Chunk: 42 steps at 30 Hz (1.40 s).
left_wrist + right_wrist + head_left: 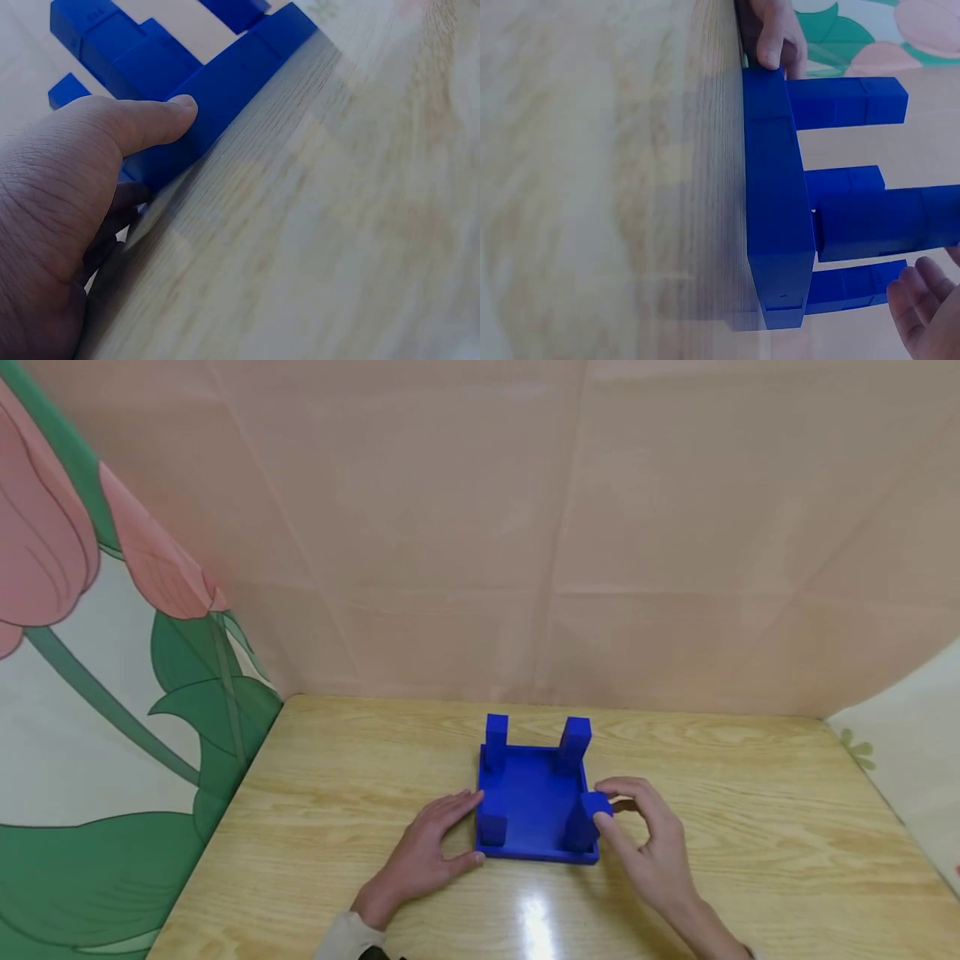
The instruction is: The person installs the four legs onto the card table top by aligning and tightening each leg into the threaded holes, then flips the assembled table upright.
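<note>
A square blue base point(534, 802) with a raised rim lies on the wooden table, a blue post standing at each corner. My right hand point(652, 843) pinches the top of the front right post point(581, 827) between thumb and fingers. In the right wrist view, a thin gap shows at the lower end of that post point(885, 223). My left hand point(423, 852) rests at the base's left side, fingers fairly straight, with fingertips and thumb tip against its edge. The left wrist view shows the thumb point(157, 124) over the blue wall; the other fingers are partly hidden behind it.
The back left post point(496, 743) and back right post point(574, 743) rise from the far corners. The front left post point(492, 828) is close to my left hand. Behind the wooden table point(360, 752) hangs a plain pinkish cloth point(450, 527); a flower-printed cloth covers the left.
</note>
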Available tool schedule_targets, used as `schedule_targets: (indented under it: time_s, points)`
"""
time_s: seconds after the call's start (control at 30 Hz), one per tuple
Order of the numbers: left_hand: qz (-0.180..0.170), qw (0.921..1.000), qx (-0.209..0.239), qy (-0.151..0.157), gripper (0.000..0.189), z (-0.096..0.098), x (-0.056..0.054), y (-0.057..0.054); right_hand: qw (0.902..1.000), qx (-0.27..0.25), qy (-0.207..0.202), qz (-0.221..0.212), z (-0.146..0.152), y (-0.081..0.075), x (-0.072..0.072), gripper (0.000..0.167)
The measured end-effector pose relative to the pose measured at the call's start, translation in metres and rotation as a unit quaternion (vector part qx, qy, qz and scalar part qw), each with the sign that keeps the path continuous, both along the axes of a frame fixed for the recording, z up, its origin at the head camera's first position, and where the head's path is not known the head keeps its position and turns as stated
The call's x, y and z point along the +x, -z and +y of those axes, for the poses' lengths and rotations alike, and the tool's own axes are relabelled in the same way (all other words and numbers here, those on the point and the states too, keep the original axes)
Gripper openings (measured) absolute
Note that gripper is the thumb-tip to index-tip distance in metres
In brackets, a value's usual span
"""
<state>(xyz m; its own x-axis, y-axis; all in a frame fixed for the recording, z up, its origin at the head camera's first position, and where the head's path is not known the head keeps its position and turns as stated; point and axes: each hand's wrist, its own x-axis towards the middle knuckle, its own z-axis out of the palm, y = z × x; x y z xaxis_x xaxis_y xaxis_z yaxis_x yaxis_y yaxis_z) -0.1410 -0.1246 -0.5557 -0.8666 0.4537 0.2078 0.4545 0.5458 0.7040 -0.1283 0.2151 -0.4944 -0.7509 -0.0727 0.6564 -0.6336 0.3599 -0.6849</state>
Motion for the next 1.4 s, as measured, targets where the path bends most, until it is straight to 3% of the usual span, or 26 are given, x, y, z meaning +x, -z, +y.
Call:
schedule_targets:
  time_s: [0.23,0.4,0.57,0.8,0.97,1.13,1.27,1.4]
  points:
    - [-0.004,1.0,-0.001,-0.002,0.084,-0.0004,0.0006,-0.0022,0.9994,-0.004,0.019,-0.029,-0.0015,-0.0036,0.0024,0.04]
    - [-0.004,1.0,-0.006,-0.001,0.083,-0.0007,0.0009,-0.0029,0.9992,0.028,0.025,-0.012,-0.0018,-0.0039,0.0022,0.052]
    - [-0.009,0.9999,-0.005,0.001,0.083,-0.0009,0.0004,-0.0032,0.9985,0.053,0.004,0.012,0.0,-0.0036,-0.0001,0.051]
    - [0.007,1.0,-0.002,0.002,0.083,-0.0006,-0.0005,-0.002,0.9985,0.036,-0.037,0.02,0.0042,-0.0022,-0.0012,0.041]
    - [0.011,0.9999,0.001,0.002,0.083,0.0,-0.0011,-0.0015,0.9984,0.031,-0.04,0.026,0.0042,-0.0037,-0.0018,0.041]
    - [0.007,1.0,0.001,0.004,0.084,-0.0003,-0.001,-0.0016,0.9992,0.026,-0.028,-0.003,0.0028,-0.0053,-0.0005,0.043]
    - [0.005,1.0,0.001,0.004,0.083,-0.0005,-0.0007,-0.0009,0.9991,0.03,0.003,-0.03,0.0009,-0.0062,0.0028,0.045]
    - [0.002,1.0,0.003,0.004,0.083,-0.0004,-0.0005,-0.0006,0.9985,0.036,0.027,-0.032,-0.0001,-0.0072,0.0041,0.047]
